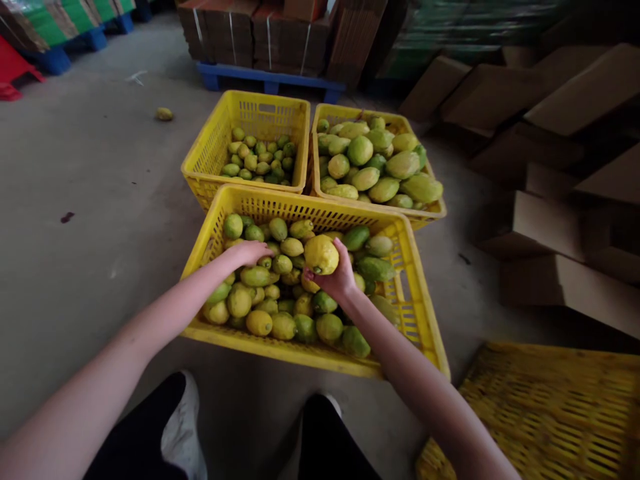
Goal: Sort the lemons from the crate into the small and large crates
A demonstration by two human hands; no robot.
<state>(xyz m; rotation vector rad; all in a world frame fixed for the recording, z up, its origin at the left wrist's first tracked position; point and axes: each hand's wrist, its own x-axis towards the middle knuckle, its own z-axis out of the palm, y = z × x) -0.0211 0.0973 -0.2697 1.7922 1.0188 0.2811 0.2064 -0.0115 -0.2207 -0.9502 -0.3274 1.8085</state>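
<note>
My right hand (340, 275) is closed around a large yellow papaya (321, 255) with bumpy skin, holding it up over the front yellow crate (313, 363). Its stem end faces me, and part of my fingers is hidden behind it. My left hand (251, 253) reaches into the left half of the same crate. Its fingers stretch over small green papayas (256, 276) and seem to touch them; the fingertips are partly hidden among the fruit. Many yellow and green papayas (240, 301) of mixed sizes lie loose around both hands.
Behind stand two more yellow crates, the left one (200, 157) with small fruit, the right one (440, 208) heaped with larger papayas. A single fruit (164, 115) lies on the floor. Cardboard boxes (545, 227) are at right, a yellow slatted crate (555, 413) at lower right, a blue pallet (270, 81) behind.
</note>
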